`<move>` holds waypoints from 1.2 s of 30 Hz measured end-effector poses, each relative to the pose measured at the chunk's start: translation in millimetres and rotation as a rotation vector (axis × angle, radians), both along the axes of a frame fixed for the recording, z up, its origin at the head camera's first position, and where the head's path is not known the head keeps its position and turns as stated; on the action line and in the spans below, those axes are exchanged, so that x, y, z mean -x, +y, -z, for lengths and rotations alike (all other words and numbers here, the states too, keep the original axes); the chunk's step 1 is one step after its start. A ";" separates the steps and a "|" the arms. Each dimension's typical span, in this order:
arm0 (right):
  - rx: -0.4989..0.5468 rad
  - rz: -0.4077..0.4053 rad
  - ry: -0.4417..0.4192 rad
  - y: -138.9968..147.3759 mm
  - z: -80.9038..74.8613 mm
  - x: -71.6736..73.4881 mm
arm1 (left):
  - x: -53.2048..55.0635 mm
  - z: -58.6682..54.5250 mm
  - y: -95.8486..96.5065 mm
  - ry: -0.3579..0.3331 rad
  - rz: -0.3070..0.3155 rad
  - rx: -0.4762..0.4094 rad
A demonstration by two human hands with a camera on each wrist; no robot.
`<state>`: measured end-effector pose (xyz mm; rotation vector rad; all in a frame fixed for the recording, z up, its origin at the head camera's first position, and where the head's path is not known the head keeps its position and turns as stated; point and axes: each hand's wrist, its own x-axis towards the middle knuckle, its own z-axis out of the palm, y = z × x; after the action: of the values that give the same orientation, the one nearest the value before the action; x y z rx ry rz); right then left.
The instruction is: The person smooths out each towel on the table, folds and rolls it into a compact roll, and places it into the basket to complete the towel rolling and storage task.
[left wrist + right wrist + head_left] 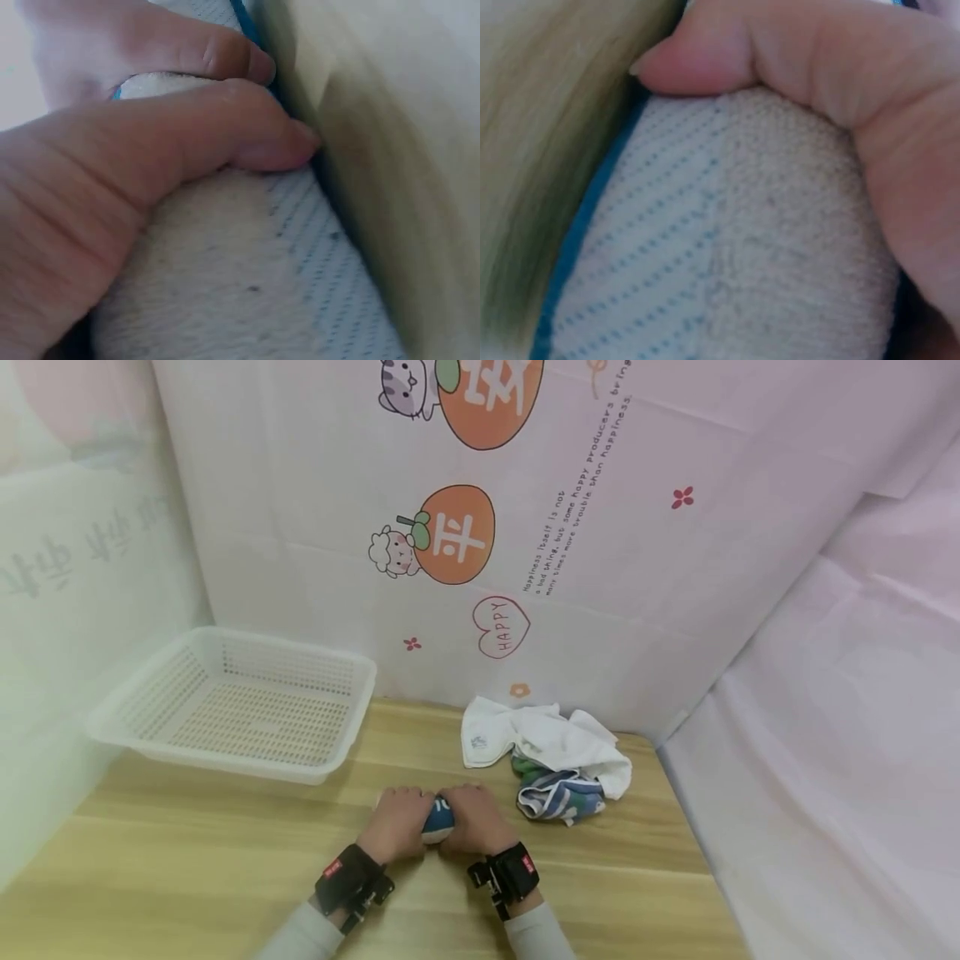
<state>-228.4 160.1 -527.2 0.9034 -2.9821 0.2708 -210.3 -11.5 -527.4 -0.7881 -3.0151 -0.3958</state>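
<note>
Between both hands is a small towel point(438, 817), folded into a bundle close over the wooden table. Its blue side, with white lettering, faces up in the head view. In the left wrist view its off-white terry cloth point(202, 262) shows beside a pale band of blue dashes. My left hand point(399, 822) grips one side, fingers over the top and thumb pressed against the terry face. Gripping the other side, my right hand point(474, 820) has its thumb point(697, 64) across the towel's end in the right wrist view. The hands hide most of the towel.
A white perforated plastic basket point(341, 752) stands at the back left. At the back right lie a crumpled white towel point(558, 735) and a blue-green patterned cloth point(562, 797) partly beneath it. Printed fabric point(315, 552) walls in the wooden table point(202, 852) behind and at the sides.
</note>
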 end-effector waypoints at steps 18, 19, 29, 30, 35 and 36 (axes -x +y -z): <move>0.203 -0.065 -0.083 -0.5 -22.1 15.5 | 5.2 -17.8 -7.0 -0.032 -0.114 -0.205; 0.221 -0.076 -0.057 -1.9 -24.4 16.9 | 4.4 -21.2 -8.8 -0.026 -0.127 -0.212; 0.361 -0.069 0.186 -34.6 -58.3 27.2 | 3.6 -83.0 -38.7 0.069 -0.327 -0.155; 0.389 -0.062 0.206 -40.3 -61.4 28.5 | 3.9 -91.4 -43.4 0.074 -0.351 -0.161; 0.486 -0.035 0.249 -66.8 -71.2 35.5 | 12.2 -122.3 -77.0 0.044 -0.432 -0.203; 0.497 -0.036 0.252 -71.8 -71.9 36.9 | 14.9 -125.0 -85.0 0.033 -0.442 -0.230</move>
<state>-265.3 88.3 -455.3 0.8515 -2.4931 0.7893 -225.2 -96.6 -402.4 -0.1061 -2.9165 -0.6831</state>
